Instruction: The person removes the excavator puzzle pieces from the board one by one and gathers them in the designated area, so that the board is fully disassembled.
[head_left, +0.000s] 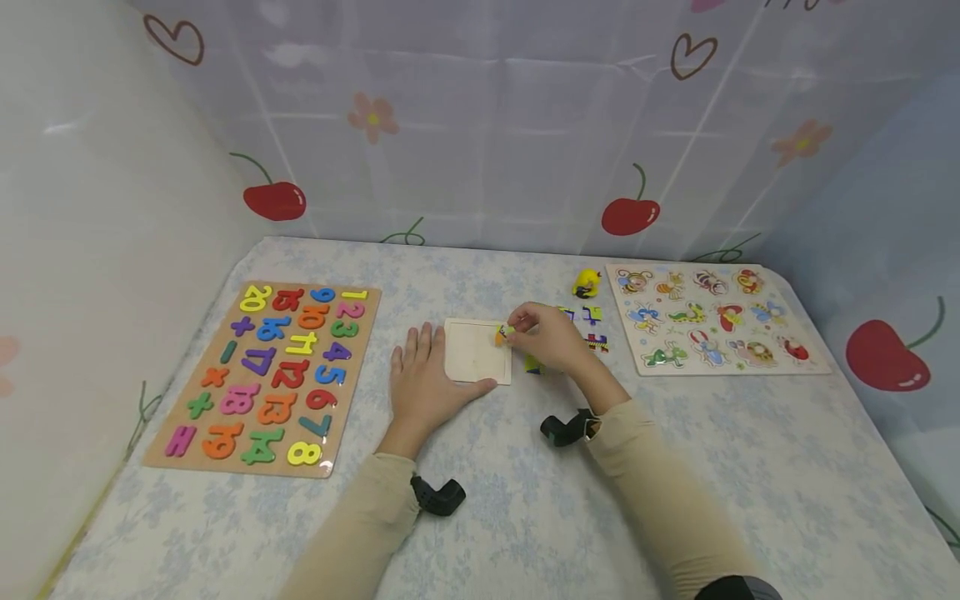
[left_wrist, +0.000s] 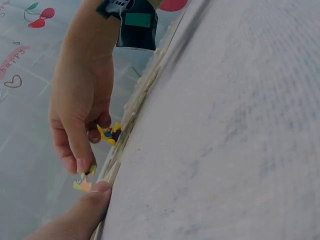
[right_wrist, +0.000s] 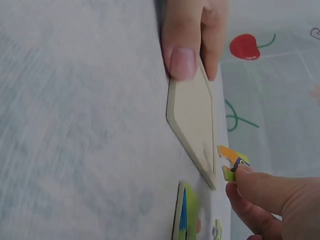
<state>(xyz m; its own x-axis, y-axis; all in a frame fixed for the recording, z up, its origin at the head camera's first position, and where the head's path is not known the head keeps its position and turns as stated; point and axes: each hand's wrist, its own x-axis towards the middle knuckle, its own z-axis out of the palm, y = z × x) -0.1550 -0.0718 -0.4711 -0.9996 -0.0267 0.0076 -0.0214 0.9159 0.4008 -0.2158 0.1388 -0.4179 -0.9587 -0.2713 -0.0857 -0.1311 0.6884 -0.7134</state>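
A small square wooden puzzle tray (head_left: 474,354) with a raised rim lies bare in the middle of the table. My left hand (head_left: 426,385) rests at its left side with fingers straight, the thumb along the near edge. Between thumb and fingertips my right hand (head_left: 551,337) pinches a green and orange jigsaw piece (right_wrist: 234,162), held over the tray's right side. Other jigsaw pieces (head_left: 592,315) lie just right of the right hand, partly hidden by it; one green and blue piece (right_wrist: 186,212) is close to the tray's near right corner.
At left lies a wooden board (head_left: 358,367) of coloured numbers. A board of insect pictures (head_left: 720,321) is at right, with a yellow and black toy (head_left: 587,283) beside its far left corner. A printed curtain (head_left: 480,150) hangs behind the table.
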